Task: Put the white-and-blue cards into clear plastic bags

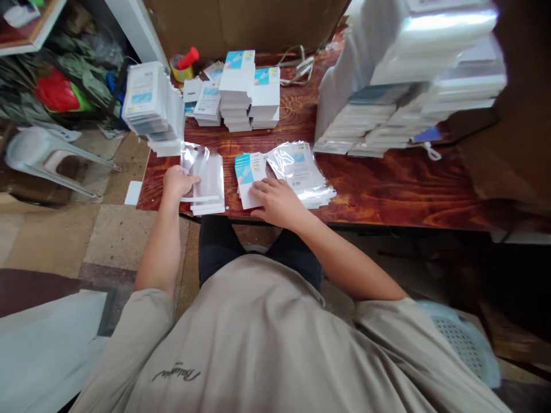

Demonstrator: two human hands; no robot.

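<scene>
My left hand (177, 182) pinches a clear plastic bag (196, 155) at its left side, thumb on top. The bag lies over a small pile of similar clear bags (214, 178) at the table's front edge. My right hand (278, 201) is on a fanned stack of blue and white printed cards (245, 175). Its fingers rest over the front card and its thumb is at the card's lower edge; the grip underneath is hidden. Beside that hand, to the right, lies a pile of bagged cards (301, 166) in shiny clear film.
Stacks of bagged cards (146, 109) stand at the table's left end, and taller ones (387, 69) at the right. Card stacks (236, 86) and a yellow tape roll (183, 71) with a red object sit at the back. A white stool (43, 152) is on the floor, left.
</scene>
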